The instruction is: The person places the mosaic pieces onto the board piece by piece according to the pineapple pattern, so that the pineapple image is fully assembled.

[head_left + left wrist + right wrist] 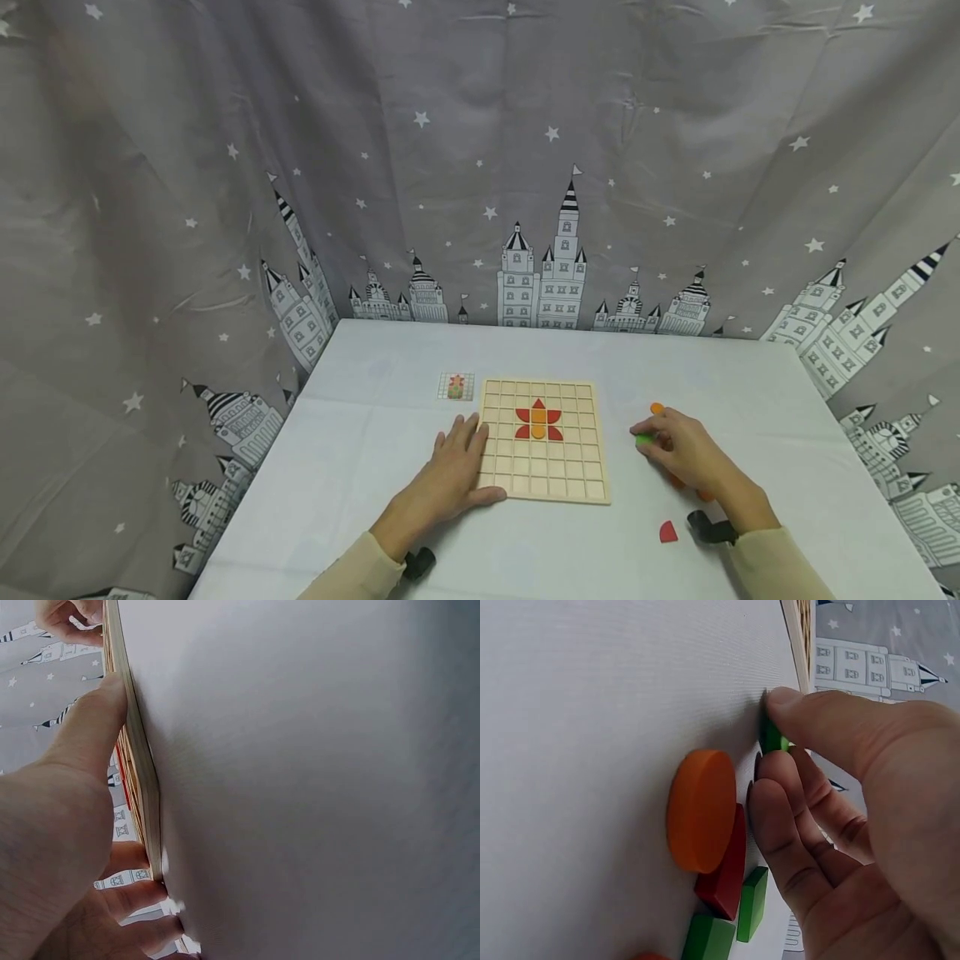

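Observation:
A square wooden grid board [555, 487] lies on the white table. On its upper middle sit red pieces [554, 433] and orange pieces [538, 415] in a flower-like figure. My left hand [450, 471] rests at the board's left side, its thumb [94, 724] on the near left corner and fingers extended along the edge. To the right of the board, my right hand [690, 450] pinches a small green block [772, 735] between thumb and fingertips, close over the table. Loose beneath that hand lie an orange disc [701, 810], a red block [726, 874] and green blocks [752, 904].
A small pattern card [456, 387] with a printed flower on a grid lies just left of the board's far corner. One red rounded piece [667, 532] lies near the right wrist, and an orange piece [657, 408] beyond the right hand. A grey castle-print curtain [450, 167] hangs behind the table.

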Tool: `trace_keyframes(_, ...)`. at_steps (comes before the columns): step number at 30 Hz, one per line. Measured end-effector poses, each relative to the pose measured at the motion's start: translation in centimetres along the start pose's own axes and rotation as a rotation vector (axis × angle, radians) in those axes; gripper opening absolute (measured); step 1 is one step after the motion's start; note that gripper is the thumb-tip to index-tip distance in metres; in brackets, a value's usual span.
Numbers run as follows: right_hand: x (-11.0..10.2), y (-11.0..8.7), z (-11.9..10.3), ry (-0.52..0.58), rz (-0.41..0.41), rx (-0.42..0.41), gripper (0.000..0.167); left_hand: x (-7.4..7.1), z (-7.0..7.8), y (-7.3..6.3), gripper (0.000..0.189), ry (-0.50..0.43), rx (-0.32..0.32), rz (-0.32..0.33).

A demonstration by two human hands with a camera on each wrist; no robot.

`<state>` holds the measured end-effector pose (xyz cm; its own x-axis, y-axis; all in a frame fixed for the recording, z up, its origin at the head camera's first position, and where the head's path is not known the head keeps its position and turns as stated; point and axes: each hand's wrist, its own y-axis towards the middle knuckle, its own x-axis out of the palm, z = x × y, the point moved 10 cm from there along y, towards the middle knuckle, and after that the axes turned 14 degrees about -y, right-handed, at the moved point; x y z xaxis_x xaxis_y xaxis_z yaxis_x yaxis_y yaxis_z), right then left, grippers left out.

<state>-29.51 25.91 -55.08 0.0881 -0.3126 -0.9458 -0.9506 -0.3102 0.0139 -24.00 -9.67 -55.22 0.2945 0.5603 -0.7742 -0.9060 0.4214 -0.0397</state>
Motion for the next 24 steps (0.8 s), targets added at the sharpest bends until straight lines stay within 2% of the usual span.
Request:
trace_keyframes(5,-0.2,0.2,-0.2,-0.012,0.018,-0.002,0.029,-0.1,0.0,0.0,0.114,0.000,0.007,0.004)
trace_keyframes(11,-0.7,0.4,-1.0,-0.007,0.040,-0.013,0.024,-0.1,0.1,0.0,0.114,-0.004,0.007,0.003)
trace_keyframes(24,-0.8,1.2,-4.1,0.061,0.084,-0.097,0.026,0.0,-0.1,0.1,0.115,-0.009,-0.007,-0.005)
